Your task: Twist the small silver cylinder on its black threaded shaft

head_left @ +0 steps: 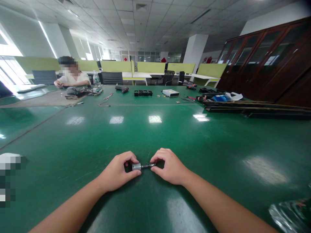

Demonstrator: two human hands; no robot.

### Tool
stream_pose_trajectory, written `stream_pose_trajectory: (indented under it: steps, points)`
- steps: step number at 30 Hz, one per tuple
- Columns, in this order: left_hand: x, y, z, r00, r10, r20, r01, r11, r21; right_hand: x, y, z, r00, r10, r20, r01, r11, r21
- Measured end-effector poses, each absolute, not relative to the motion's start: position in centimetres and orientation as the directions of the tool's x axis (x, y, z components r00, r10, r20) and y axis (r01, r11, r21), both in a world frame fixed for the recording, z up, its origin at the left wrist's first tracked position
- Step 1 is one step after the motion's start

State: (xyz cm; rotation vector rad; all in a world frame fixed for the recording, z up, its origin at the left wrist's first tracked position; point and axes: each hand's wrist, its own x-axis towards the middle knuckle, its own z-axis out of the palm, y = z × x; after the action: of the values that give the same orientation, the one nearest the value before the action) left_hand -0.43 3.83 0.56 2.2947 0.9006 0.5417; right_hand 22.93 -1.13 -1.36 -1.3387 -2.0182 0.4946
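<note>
Centrally, in the frame's lower half, the left hand [116, 172] pinched a grey cylinder [136, 166], thumb and fingers parted by its width; the right hand [173, 167], more tightly pinched, held the rod's [145, 166] right end.

My feed shows a glossy green bench [155, 136]. Along its far side I make out a clear bottle [96, 80], a pale cord [105, 105], a power drill [121, 89], a black part [143, 93] and a white-topped box [170, 93]; long dark bars [225, 106] lie at the right.
</note>
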Motion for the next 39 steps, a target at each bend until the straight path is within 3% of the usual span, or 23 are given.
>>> stream_pose_trajectory:
  steps: [5,39]
  points:
    - [-0.31,3.93,0.31,0.704,0.694,0.151,0.443,-0.595,0.671,22.40,-1.40,-1.28,-0.318,0.889,0.330,0.582,0.458,-0.672]
    - [0.02,3.74,0.41,0.713,0.681,0.165,0.432,-0.613,0.662,22.22,-1.44,-1.47,-0.404,0.853,0.332,0.628,0.522,-0.578]
